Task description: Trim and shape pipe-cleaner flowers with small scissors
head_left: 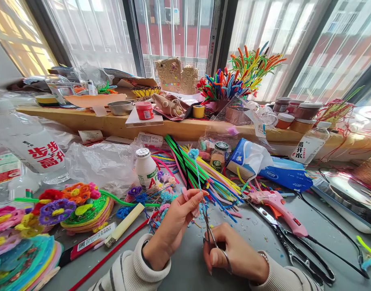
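My left hand pinches the stem of a small blue pipe-cleaner flower, holding it upright over the grey table. My right hand grips small metal scissors, whose blades point up at the lower part of the stem just beside my left fingers. Behind the flower lies a spread of coloured pipe cleaners. Tiny cut scraps lie on the table around both hands.
A pink glue gun and large black scissors lie at the right. Finished flower mats sit at the left, a small white bottle in the middle. A wooden shelf carries jars and bunches of pipe cleaners.
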Available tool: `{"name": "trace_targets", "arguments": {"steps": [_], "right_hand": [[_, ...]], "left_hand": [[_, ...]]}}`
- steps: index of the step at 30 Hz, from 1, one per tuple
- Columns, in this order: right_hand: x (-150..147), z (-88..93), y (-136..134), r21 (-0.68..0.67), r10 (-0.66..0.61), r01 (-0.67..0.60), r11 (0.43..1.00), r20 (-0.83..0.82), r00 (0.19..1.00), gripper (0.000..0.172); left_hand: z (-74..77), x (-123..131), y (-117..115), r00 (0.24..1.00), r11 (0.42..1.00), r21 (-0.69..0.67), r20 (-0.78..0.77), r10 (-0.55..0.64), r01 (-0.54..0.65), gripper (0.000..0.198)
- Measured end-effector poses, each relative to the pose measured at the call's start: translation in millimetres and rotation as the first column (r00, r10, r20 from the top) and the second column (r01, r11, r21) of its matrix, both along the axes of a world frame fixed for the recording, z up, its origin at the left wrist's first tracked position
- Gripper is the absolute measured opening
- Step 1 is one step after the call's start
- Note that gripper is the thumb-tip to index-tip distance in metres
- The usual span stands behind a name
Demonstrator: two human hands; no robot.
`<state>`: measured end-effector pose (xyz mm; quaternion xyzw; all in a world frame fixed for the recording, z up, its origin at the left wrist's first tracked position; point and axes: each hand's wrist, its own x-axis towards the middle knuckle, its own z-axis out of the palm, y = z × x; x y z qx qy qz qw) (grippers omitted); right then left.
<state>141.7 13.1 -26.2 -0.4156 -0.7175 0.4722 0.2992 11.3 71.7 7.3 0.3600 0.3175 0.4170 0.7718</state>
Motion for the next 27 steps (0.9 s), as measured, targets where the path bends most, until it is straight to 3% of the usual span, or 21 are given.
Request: {"name": "trace_targets", "arguments": {"steps": [9,27], "right_hand": [[1.3,1.8,0.6,0.019,0.021,-0.021,1.000,-0.001,1.000,0.069],[0.3,3.8,2.2,0.015,0.007,-0.007,1.000,-0.012,1.000,0.065]], "left_hand": [[-1.1,-1.6,0.6,0.996,1.000,-0.018,0.083,-0.018,0.020,0.011],[0.7,1.6,-2.0,0.997,0.998,-0.001,0.047,-0.059,0.059,0.015]]}}
